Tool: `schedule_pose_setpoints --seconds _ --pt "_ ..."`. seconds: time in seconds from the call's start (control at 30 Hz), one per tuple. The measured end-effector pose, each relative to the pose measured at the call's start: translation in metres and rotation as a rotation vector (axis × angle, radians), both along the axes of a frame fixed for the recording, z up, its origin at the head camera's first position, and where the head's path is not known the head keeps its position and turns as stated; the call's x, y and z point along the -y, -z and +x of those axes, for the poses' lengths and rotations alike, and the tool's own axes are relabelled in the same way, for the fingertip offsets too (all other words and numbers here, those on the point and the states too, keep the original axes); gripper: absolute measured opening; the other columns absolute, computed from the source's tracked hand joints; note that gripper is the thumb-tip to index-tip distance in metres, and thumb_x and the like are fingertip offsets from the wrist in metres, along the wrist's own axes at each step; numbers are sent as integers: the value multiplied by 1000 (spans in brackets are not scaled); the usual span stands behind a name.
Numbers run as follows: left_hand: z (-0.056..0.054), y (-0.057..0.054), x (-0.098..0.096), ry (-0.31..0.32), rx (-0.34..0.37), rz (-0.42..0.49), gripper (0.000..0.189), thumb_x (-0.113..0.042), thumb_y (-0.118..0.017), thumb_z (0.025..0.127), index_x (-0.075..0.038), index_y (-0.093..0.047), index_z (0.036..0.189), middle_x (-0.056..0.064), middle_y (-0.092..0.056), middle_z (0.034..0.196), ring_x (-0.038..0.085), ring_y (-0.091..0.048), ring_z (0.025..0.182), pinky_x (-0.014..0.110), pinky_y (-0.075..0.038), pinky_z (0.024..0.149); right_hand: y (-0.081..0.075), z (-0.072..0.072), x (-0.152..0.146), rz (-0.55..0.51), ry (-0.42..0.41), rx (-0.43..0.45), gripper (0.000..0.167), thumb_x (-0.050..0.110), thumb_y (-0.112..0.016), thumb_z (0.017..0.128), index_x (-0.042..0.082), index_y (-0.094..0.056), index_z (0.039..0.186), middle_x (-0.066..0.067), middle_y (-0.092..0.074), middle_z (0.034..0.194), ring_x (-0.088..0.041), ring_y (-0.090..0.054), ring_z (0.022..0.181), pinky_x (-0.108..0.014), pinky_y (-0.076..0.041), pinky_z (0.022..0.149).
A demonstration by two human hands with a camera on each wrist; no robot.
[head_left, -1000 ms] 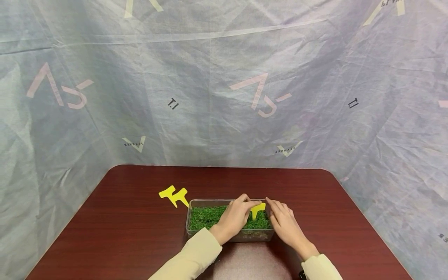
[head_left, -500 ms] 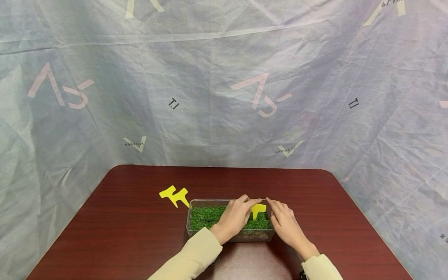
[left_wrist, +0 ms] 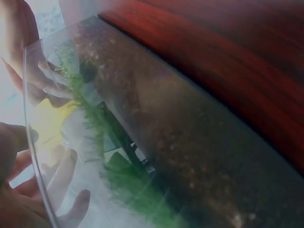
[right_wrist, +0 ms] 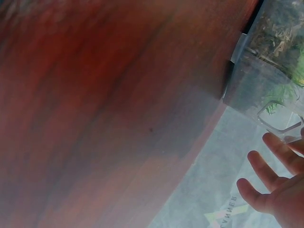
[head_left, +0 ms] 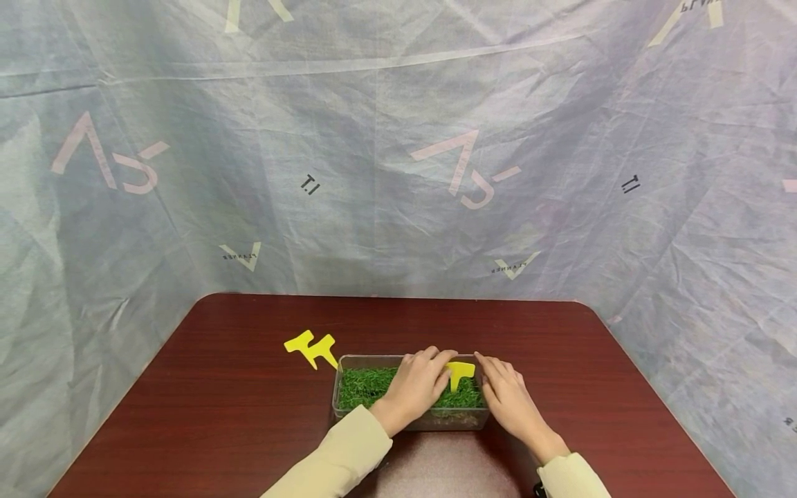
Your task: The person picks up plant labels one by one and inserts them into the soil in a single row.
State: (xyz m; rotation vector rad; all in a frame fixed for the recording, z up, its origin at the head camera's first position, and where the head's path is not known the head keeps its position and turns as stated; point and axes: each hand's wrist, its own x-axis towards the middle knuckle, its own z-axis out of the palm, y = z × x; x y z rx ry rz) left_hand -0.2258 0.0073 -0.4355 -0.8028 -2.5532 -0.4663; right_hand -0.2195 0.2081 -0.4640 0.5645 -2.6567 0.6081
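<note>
A clear rectangular box holds green grass over brown, soil-like filling. One yellow T-shaped plant label stands upright in the grass near the box's right end. My left hand reaches over the front rim, its loosely bent fingers close beside that label. Through the clear wall in the left wrist view, those fingers look spread; whether one touches the label I cannot tell. My right hand rests against the box's right end with fairly straight fingers, near a cut-out handle in the right wrist view.
Two more yellow plant labels, a left one and a right one, lie on the dark red table beyond the box's left end. A grey printed cloth hangs behind the table and along its sides.
My left index finger has drawn back a little from the top of the upright label, so more of the label shows. The right hand and the box stay in place.
</note>
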Motion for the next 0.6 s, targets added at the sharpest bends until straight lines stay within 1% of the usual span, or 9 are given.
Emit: schedule_pose_setpoints --seconds 0.17,0.33,0.43,0.6 --pt "2 -1 5 -28 -12 0 29 -29 -49 95 -21 -56 122 -4 -62 98 13 -60 82 33 -47 70 0 0 0 -3 5 7 46 5 -50 89 6 -44 135 -11 -55 124 -29 -48 114 -55 -35 91" --pt "3 -3 11 -33 -22 11 29 -28 -48 95 -21 -56 122 -3 -63 99 14 -60 85 34 -47 71 0 1 0 -4 8 7 46 5 -50 89 6 -44 135 -12 -55 124 -29 -48 114 -55 -35 91" --pt "3 -4 17 -37 -11 13 29 -28 -49 95 -21 -56 122 -3 -62 100 15 -59 87 35 -47 72 0 1 0 -4 7 9 47 5 -49 89 7 -44 136 -12 -54 124 -30 -48 114 -55 -35 91" --pt "3 -7 29 -67 17 11 30 -30 -46 96 -22 -55 123 -3 -62 103 15 -58 91 35 -46 73 0 1 0 -4 4 12 47 5 -49 89 7 -43 136 -13 -54 125 -30 -47 114 -55 -34 92"
